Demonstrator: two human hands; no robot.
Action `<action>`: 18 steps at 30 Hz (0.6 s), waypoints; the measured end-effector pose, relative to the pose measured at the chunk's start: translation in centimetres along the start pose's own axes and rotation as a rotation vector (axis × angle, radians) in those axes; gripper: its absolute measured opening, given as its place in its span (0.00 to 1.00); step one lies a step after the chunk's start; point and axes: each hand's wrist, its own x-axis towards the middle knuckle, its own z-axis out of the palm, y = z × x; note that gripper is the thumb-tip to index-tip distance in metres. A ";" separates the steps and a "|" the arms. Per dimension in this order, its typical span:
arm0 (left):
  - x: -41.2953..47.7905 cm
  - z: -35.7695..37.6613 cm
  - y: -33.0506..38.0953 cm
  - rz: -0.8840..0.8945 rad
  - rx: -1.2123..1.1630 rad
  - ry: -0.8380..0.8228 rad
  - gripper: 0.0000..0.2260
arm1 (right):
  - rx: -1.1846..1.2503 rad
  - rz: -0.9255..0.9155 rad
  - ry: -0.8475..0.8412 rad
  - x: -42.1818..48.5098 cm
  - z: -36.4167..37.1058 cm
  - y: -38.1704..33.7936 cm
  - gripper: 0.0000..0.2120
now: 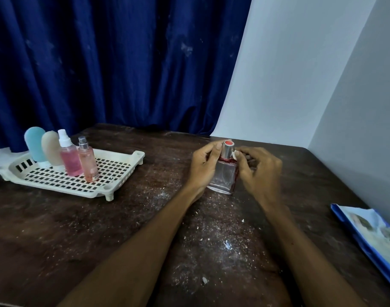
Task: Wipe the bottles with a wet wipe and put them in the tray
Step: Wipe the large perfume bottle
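Fingers [212,151] of left hand [202,168] curling round square clear glass perfume bottle with silver cap [224,177], steadying it upright on dark wooden counter [123,229]. Right hand [259,171] pinching small white wet wipe [235,155] against bottle shoulder, apparently wiping there. White slotted plastic tray [135,156] sitting well left, four bottles [71,160] standing inside.

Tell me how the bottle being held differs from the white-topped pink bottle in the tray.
The held bottle is square and clear; the white-topped bottle is round, holding pink liquid. The held bottle has a silver cap with a red top; the white-topped bottle a white sprayer. The held bottle is gripped by the left hand, the right hand pinching a wipe at its neck; the white-topped bottle stands in the tray. Both stand upright.
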 end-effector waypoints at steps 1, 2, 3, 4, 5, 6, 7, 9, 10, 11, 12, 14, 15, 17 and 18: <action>0.0 0.1 0.1 0.004 -0.002 0.006 0.12 | 0.013 -0.001 -0.009 0.0 0.0 0.1 0.07; 0.0 0.2 0.2 0.008 -0.002 0.014 0.12 | 0.019 -0.003 -0.016 0.0 -0.1 0.2 0.07; -0.1 0.3 0.2 0.012 -0.006 0.021 0.11 | 0.023 -0.003 -0.024 0.1 -0.1 0.3 0.07; -0.1 0.4 0.2 0.014 -0.008 0.030 0.11 | 0.026 -0.006 -0.037 0.1 -0.2 0.3 0.07; -0.1 0.5 0.2 0.013 -0.010 0.038 0.10 | 0.028 -0.018 -0.055 0.1 -0.3 0.4 0.07; -0.1 0.6 0.2 0.014 -0.011 0.047 0.10 | 0.026 -0.038 -0.075 0.2 -0.5 0.5 0.07; -0.1 0.6 0.2 0.017 -0.009 0.055 0.10 | 0.026 -0.059 -0.094 0.3 -0.6 0.6 0.07; -0.1 0.6 0.2 0.026 -0.004 0.070 0.10 | 0.032 -0.080 -0.126 0.4 -0.9 0.8 0.07; -0.1 0.7 0.2 0.029 -0.001 0.078 0.10 | 0.030 -0.084 -0.132 0.4 -1.0 0.9 0.07; -0.2 0.8 0.1 0.037 0.013 0.093 0.11 | 0.026 -0.087 -0.136 0.4 -1.1 0.9 0.07; -0.3 1.0 -0.2 0.054 0.049 0.119 0.12 | 0.018 -0.086 -0.140 0.4 -1.1 1.0 0.07; -0.7 1.6 -0.6 0.082 0.179 0.167 0.14 | 0.002 -0.078 -0.148 0.4 -1.2 1.0 0.07; -1.0 2.0 -0.6 0.076 0.243 0.174 0.15 | -0.001 -0.069 -0.148 0.4 -1.2 1.1 0.06; -1.5 2.8 -0.2 0.042 0.305 0.168 0.16 | 0.006 -0.056 -0.140 0.4 -1.2 1.1 0.06; -1.6 3.1 -0.1 0.028 0.319 0.165 0.15 | 0.007 -0.054 -0.135 0.4 -1.2 1.1 0.06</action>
